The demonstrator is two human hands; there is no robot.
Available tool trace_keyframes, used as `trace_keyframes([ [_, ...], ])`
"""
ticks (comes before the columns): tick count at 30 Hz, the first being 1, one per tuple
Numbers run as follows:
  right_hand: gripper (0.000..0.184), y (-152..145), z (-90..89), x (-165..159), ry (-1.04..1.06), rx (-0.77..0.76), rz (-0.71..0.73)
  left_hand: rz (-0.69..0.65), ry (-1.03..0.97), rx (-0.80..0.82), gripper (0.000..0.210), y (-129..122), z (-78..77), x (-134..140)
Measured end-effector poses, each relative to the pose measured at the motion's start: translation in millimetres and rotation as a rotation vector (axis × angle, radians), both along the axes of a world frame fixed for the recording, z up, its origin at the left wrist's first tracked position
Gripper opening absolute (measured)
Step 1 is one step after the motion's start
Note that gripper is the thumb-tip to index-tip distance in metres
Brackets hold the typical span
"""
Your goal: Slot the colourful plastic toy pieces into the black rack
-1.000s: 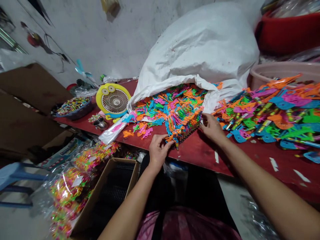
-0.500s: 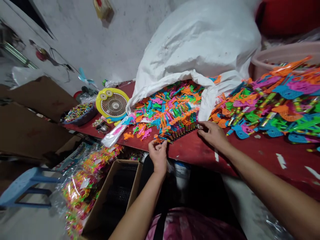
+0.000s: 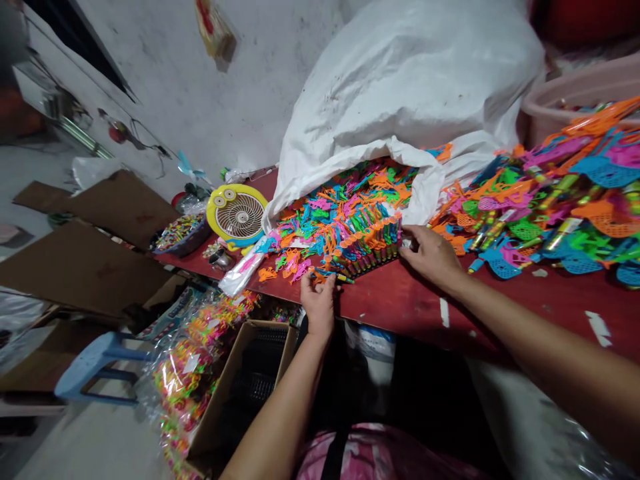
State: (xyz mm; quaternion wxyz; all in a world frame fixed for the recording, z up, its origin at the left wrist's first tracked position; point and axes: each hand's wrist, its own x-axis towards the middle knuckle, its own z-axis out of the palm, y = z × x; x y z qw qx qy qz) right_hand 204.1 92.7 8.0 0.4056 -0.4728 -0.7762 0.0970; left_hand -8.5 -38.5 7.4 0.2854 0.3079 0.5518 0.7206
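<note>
On the red table stands a black rack (image 3: 373, 267) with a row of small yellow-and-dark tubes, topped by orange, blue, pink and green plastic pieces. At its left end my left hand (image 3: 319, 307) is closed, thumb and fingers pinching a small tube toy (image 3: 345, 278) that points right. My right hand (image 3: 434, 259) is closed at the rack's right end, its fingertips gripping there; the exact contact is partly hidden. Behind the rack, loose colourful plastic pieces (image 3: 320, 207) spill from the mouth of a big white sack (image 3: 400, 80).
A large pile of tube toys (image 3: 550, 207) lies at right, before a pink tub (image 3: 590, 87). Left are a yellow fan (image 3: 237, 217), a metal cup (image 3: 220, 259) and a basket (image 3: 185, 243). Below stand a carton (image 3: 240, 393) of black racks, bagged toys (image 3: 185, 367) and a blue stool (image 3: 105, 363).
The view has swung left, so everything sits further right. A tube toy now shows lying sideways at my left fingertips. My right hand remains at the rack's right end.
</note>
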Motion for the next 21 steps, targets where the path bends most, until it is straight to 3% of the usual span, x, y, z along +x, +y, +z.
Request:
trace_keyframes([
  [4,0.037,7.1,-8.3,3.0,0.025,-0.111,0.023,0.019,0.111,-0.017,0.047,-2.0,0.3,-7.7],
  [10,0.026,1.2,-11.9,3.1,-0.055,-0.023,0.044,0.018,0.172,-0.033,0.042,-13.4,1.4,-11.3],
  [15,0.022,1.6,-11.8,2.6,-0.104,0.011,0.034,-0.083,0.195,-0.057,0.039,-9.1,1.3,-12.8],
  [21,0.013,2.9,-9.4,12.0,0.065,-0.054,0.062,-0.198,0.141,-0.094,0.036,3.8,13.7,-24.6],
])
